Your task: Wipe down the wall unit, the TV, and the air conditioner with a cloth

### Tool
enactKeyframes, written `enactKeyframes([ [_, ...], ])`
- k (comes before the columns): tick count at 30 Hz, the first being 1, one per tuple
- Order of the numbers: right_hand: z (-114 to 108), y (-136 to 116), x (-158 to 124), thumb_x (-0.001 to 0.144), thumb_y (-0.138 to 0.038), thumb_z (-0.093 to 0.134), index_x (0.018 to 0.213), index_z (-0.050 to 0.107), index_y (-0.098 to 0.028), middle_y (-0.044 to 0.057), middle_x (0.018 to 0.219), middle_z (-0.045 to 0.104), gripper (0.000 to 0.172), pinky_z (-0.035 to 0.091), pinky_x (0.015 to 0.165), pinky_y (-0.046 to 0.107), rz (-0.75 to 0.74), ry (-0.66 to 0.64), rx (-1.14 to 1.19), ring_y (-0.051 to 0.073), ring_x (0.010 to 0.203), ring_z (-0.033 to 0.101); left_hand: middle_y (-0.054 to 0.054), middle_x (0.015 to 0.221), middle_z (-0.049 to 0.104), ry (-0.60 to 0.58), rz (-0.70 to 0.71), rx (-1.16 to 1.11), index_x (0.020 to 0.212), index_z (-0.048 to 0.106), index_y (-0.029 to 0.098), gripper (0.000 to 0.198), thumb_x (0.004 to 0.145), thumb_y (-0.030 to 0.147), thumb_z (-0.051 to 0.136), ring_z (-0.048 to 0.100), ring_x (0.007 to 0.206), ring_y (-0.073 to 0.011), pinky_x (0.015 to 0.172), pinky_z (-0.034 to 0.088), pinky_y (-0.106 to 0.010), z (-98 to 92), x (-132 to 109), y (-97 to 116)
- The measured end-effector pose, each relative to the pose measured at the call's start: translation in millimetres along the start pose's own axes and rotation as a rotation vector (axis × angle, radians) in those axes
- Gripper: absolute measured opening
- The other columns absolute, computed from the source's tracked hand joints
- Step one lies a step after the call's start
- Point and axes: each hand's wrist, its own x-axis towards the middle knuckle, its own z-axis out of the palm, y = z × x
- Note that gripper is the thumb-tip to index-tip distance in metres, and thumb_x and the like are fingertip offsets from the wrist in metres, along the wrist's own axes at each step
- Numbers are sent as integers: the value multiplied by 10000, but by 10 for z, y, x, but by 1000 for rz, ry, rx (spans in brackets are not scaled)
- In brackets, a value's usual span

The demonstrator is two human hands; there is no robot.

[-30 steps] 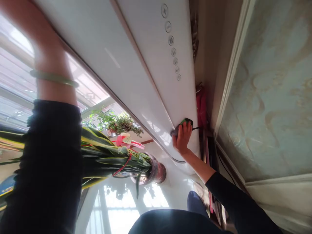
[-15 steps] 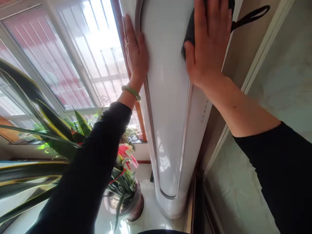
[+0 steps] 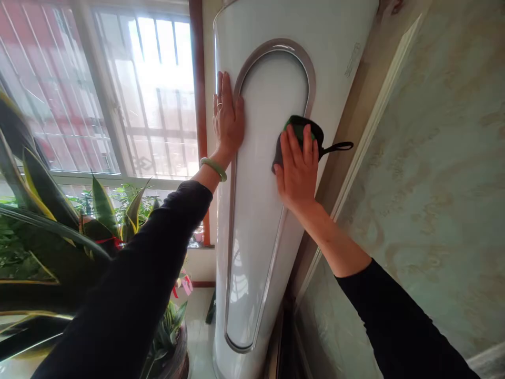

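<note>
A tall white floor-standing air conditioner (image 3: 252,226) stands before me, with a long oval panel framed by a silvery trim (image 3: 278,45). My left hand (image 3: 229,123) lies flat on its left front, fingers stretched upward beside the trim, nothing in it. My right hand (image 3: 299,173) presses a dark grey and green cleaning pad (image 3: 279,152) against the panel's right edge. From the pad's right side sticks out a black hanging loop (image 3: 342,146). The palm and fingers cover much of the pad, so how the hand grips it is partly hidden.
Barred windows (image 3: 158,89) are at the left. Large snake plant leaves (image 3: 51,184) crowd my left arm, and a potted plant (image 3: 171,326) stands on the floor by the unit. Close on the right runs a patterned wall (image 3: 426,173) with a pale moulding (image 3: 366,126).
My right hand has slid the pad down along the panel's right edge. The left hand stays near the same spot on the unit. My view has shifted, showing the panel's rounded top.
</note>
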Motion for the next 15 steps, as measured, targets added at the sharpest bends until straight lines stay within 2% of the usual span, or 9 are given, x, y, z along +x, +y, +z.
enactKeyframes([
  [3, 115, -73, -636, 1069, -359, 378, 1733, 225, -237, 108, 1775, 331, 692, 195, 1343, 697, -12, -76, 21, 357, 1692, 177, 243, 1759, 146, 1, -41, 43, 1728, 158, 423, 934, 873, 800, 154, -98, 1651, 11, 1386, 36, -183, -48, -62, 139],
  [5, 110, -94, -818, 1073, -365, 381, 1727, 249, -230, 118, 1765, 350, 681, 212, 1347, 680, -33, -140, 20, 351, 1685, 209, 238, 1763, 130, 2, -58, 31, 1733, 163, 401, 956, 862, 794, 169, -109, 1655, -4, 1391, 36, -190, -64, -80, 199],
  [6, 89, -92, -818, 1072, -362, 386, 1724, 259, -222, 120, 1764, 351, 678, 213, 1351, 671, -57, -166, 21, 345, 1684, 216, 245, 1762, 126, -3, -62, 26, 1733, 151, 407, 961, 857, 800, 166, -127, 1651, 1, 1394, 32, -195, -64, -80, 210],
  [8, 30, -64, -638, 1070, -352, 401, 1719, 271, -211, 116, 1772, 334, 677, 202, 1360, 663, -117, -199, 31, 333, 1684, 218, 268, 1758, 118, -9, -64, 32, 1728, 124, 435, 963, 849, 827, 126, -149, 1645, 17, 1399, 22, -200, -47, -65, 193],
  [10, -42, -17, -257, 1062, -359, 436, 1716, 273, -209, 107, 1787, 301, 690, 178, 1363, 679, -169, -210, 43, 332, 1688, 203, 279, 1761, 105, -15, -52, 60, 1721, 121, 445, 987, 834, 873, 54, -120, 1661, 17, 1401, 18, -197, -14, -38, 141],
  [13, -174, 44, 482, 1034, -424, 536, 1714, 262, -186, 102, 1812, 223, 771, 129, 1372, 684, -166, -182, 12, 347, 1700, 140, 236, 1786, 107, -5, -39, 109, 1723, 153, 339, 1199, 735, 975, -89, -59, 1691, -29, 1402, 10, -185, 39, 8, 55],
  [15, -268, 54, 909, 1037, -451, 550, 1714, 219, -124, 125, 1818, 184, 821, 99, 1381, 648, -149, -142, -49, 345, 1701, 120, 178, 1801, 143, 5, -32, 123, 1721, 174, 258, 1321, 677, 1002, -144, -28, 1697, -63, 1409, 23, -195, 64, 29, 21],
])
